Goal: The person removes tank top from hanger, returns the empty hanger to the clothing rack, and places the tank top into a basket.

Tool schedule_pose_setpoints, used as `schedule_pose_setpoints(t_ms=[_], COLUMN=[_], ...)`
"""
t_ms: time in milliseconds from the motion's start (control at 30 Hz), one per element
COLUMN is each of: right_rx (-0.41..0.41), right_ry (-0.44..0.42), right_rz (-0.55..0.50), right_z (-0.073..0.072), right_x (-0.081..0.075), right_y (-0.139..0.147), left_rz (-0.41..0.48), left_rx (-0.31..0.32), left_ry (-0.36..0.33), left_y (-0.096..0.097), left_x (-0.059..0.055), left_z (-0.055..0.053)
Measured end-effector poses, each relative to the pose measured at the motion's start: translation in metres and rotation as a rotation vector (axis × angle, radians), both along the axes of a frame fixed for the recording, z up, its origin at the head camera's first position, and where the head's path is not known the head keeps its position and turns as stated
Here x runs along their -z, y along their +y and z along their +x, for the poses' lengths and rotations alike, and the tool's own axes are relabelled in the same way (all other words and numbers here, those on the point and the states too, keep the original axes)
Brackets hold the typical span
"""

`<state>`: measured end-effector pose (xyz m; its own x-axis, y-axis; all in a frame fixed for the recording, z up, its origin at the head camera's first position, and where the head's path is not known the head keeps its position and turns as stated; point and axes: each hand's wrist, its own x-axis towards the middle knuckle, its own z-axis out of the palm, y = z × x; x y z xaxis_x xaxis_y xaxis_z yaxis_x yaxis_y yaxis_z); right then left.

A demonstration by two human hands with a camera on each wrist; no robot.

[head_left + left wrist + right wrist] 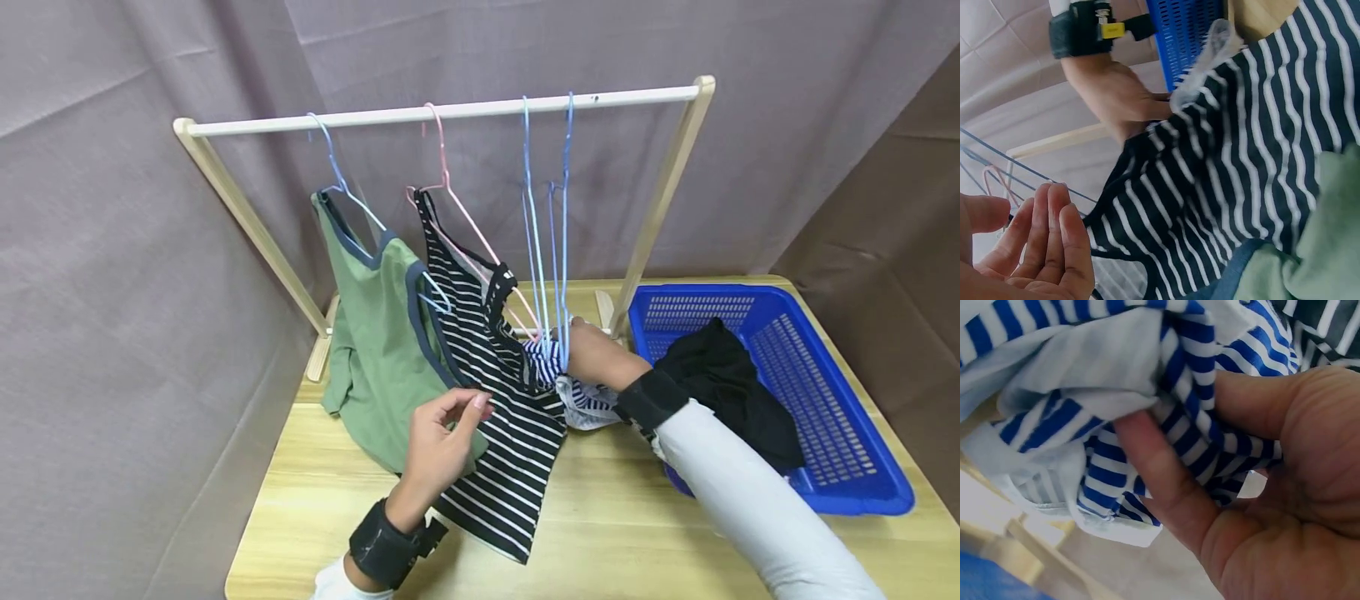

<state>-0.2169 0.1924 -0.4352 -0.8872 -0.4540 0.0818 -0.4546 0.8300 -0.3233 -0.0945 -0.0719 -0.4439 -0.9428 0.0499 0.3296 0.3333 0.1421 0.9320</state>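
My right hand (600, 357) grips a bunched blue-and-white striped garment (1107, 472), behind the lower ends of two light blue hangers (566, 208). In the right wrist view its fingers are pushed among the folds and white trim. My left hand (441, 442) is raised in front of a black-and-white striped top (517, 450) and holds nothing; its fingers are loosely bent, with the thumb apart from them in the left wrist view. That top hangs from a pink hanger (444, 167). Left of it, a green tank top (375, 350) with dark blue trim hangs on a blue hanger (334, 162).
A small rack with a white rail (480, 110) and wooden legs stands on the wooden table (300, 492). On the right sits a blue plastic basket (840, 417) with a black garment (731, 392) in it. Grey cloth (150, 333) hangs behind.
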Motion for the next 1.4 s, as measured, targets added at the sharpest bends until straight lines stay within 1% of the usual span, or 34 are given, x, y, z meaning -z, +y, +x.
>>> schedule_pose_setpoints(t_ms=[33,133,300,433,533,667,833,900,1000,1133,1333,1400], right_rx=[0.010,0.054,0.073,0.123,0.159,0.203,0.276,0.310,0.375,0.470,0.612,0.656], right_ry=[0.004,-0.019,-0.026,-0.004,0.017,0.061,0.177,0.242,0.345,0.477,0.650,0.707], right_rz=[-0.001,-0.014,-0.044,-0.072,-0.119,-0.210,-0.348,-0.406,-0.480,-0.567,-0.713,-0.729], right_z=[0.000,0.000,0.007,0.016,0.023,0.031,0.039,0.042,0.048,0.060,0.084,0.091], right_x=[-0.004,-0.013,-0.026,-0.026,-0.024,-0.025,-0.037,-0.043,-0.058,-0.080,-0.109,-0.117], right_y=[0.002,0.010,0.018,0.023,0.027,0.032,0.041,0.046,0.056,0.072,0.093,0.100], left_rz=[-0.001,-0.008,-0.011,-0.008,-0.029,-0.067,-0.071,-0.072,-0.072,-0.064,-0.048,-0.047], left_rx=[0.003,0.018,0.031,0.033,0.040,0.063,0.066,0.061,0.062,0.068,0.057,0.056], left_ry=[-0.004,-0.018,-0.026,-0.019,-0.028,-0.048,-0.051,-0.051,-0.042,-0.044,-0.088,-0.099], left_y=[0.000,0.001,0.002,-0.001,-0.003,-0.005,-0.009,-0.010,-0.013,-0.017,-0.022,-0.023], left_x=[0.000,0.000,-0.002,0.001,0.006,0.010,0.010,0.010,0.010,0.011,0.017,0.018], left_z=[0.000,0.000,-0.002,-0.001,0.001,0.002,-0.002,-0.003,-0.004,-0.004,-0.005,-0.005])
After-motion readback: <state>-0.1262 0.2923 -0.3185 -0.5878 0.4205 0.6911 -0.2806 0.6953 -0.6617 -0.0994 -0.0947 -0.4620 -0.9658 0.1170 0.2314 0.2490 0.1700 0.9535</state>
